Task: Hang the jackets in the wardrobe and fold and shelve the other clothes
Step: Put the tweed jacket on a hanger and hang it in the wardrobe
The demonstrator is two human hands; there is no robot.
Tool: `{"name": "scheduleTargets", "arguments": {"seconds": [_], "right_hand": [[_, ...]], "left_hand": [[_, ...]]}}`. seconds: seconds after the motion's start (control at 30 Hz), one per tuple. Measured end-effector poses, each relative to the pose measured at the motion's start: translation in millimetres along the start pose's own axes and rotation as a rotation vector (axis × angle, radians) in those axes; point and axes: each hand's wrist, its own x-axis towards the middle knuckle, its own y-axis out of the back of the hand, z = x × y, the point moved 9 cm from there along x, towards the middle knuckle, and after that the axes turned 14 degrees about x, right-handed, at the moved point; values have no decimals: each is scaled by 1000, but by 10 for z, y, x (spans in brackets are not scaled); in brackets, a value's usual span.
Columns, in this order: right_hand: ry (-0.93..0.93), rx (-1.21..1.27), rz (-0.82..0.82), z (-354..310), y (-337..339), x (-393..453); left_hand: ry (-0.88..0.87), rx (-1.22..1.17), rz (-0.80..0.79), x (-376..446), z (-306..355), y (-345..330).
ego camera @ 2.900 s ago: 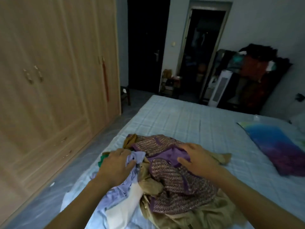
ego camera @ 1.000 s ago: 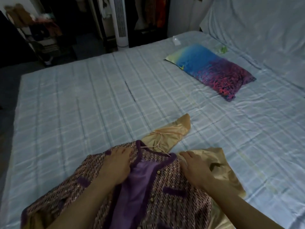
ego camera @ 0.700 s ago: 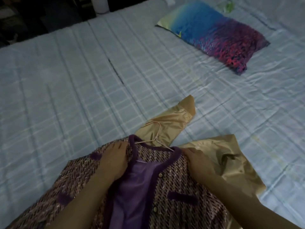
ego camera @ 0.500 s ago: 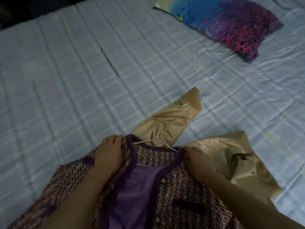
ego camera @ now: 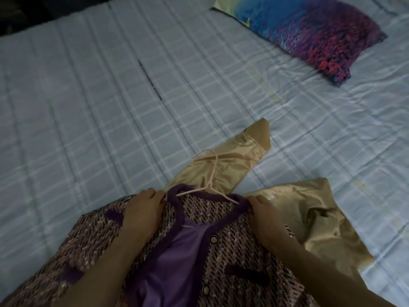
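From my feed the nubby purple-trimmed tweed jacket (ego camera: 232,247) lies on a thin pink wire hanger (ego camera: 210,180) at the bed's (ego camera: 88,107) near edge, over shiny tan fabric (ego camera: 309,218), left hand (ego camera: 141,213) and right hand (ego camera: 267,220) gripping its shoulders.

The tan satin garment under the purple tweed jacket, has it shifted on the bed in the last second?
No. The tan satin garment lies alike on the checked sheet; only the camera moved.
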Motion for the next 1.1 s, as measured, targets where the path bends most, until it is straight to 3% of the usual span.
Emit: {"name": "scheduleTargets", "arguments": {"seconds": [0.33,0.8,1.1], "right_hand": [[317,95,222,-1032,1048,-560],[817,328,571,-2787,2855,-2377],[1087,252,622,-3436,3432,-3850]], "left_hand": [[65,-192,344,-618,-318,1559],[130,-135,982,-2636,-484,4392],[-9,-33,1333,-4090,-94,5217]]}}
